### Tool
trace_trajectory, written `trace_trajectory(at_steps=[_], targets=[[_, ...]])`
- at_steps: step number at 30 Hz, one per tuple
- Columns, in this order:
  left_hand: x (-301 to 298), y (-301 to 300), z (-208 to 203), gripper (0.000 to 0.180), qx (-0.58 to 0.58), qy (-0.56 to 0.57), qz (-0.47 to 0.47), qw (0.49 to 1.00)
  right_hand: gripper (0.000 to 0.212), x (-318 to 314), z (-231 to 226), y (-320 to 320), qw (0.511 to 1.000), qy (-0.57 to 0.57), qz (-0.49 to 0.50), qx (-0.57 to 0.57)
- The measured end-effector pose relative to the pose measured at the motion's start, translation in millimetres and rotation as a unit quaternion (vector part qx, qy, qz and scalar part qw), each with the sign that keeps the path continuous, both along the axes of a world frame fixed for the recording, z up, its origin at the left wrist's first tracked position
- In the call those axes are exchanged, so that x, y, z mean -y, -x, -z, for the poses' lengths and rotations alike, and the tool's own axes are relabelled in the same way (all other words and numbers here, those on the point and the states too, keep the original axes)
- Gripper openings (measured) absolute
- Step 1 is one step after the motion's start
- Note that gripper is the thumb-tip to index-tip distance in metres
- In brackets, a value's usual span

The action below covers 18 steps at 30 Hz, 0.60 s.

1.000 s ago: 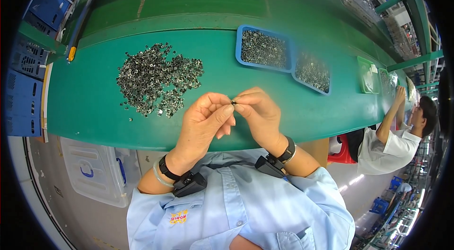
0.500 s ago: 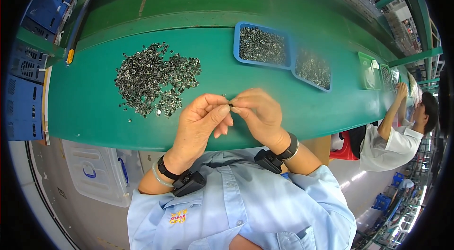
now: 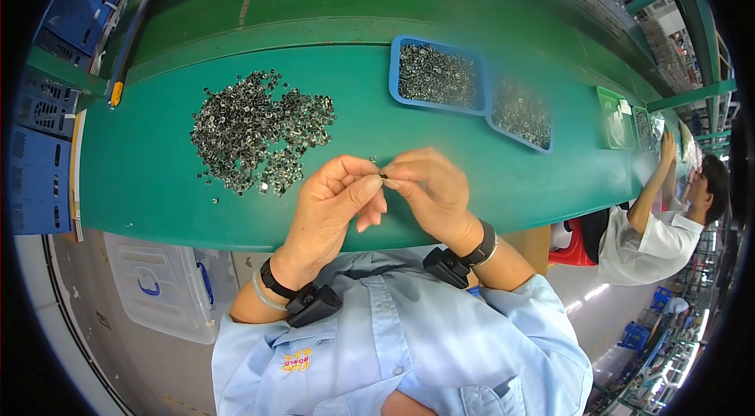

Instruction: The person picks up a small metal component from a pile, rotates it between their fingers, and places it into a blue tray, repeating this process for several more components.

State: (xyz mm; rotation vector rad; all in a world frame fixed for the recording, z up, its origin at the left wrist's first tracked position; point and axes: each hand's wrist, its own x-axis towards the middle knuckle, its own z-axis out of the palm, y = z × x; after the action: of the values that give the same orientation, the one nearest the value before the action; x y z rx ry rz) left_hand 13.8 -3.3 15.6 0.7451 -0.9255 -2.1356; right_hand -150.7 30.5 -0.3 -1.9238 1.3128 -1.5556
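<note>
Between my fingertips, over the near edge of the green table (image 3: 165,215), is a small dark metal part (image 3: 383,176). My left hand (image 3: 334,200) pinches it from one side with thumb and forefinger, its other fingers curled. From the other side my right hand (image 3: 432,188) grips it the same way, and the fingertips of both hands nearly meet. A tiny loose piece (image 3: 373,158) lies on the table just beyond them. To the left spreads a pile of small shiny metal parts (image 3: 244,129).
A blue tray (image 3: 392,74) of small metal parts stands at the back, with a second blue tray (image 3: 519,142) beside it. Farther right is a green tray (image 3: 617,121), near a seated person (image 3: 657,235). A lidded clear box (image 3: 149,286) stands on the floor at left.
My hands stay in place, with the small part still between the fingertips. The co-worker's hands at the right have shifted slightly.
</note>
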Motion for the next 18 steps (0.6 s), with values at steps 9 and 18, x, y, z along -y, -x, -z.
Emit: trace_trajectory(at_steps=[9, 18], targets=[[5.9, -3.5, -0.7, 0.012, -0.034, -0.045, 0.036, 0.998, 0.018, 2.4, 2.7, 1.6, 0.999, 0.021, -0.022, -0.016], [5.9, -3.0, -1.7, 0.012, -0.037, -0.051, 0.034, 0.997, 0.014, 0.4, 1.0, -0.2, 0.998, -0.038, -0.037, 0.043]])
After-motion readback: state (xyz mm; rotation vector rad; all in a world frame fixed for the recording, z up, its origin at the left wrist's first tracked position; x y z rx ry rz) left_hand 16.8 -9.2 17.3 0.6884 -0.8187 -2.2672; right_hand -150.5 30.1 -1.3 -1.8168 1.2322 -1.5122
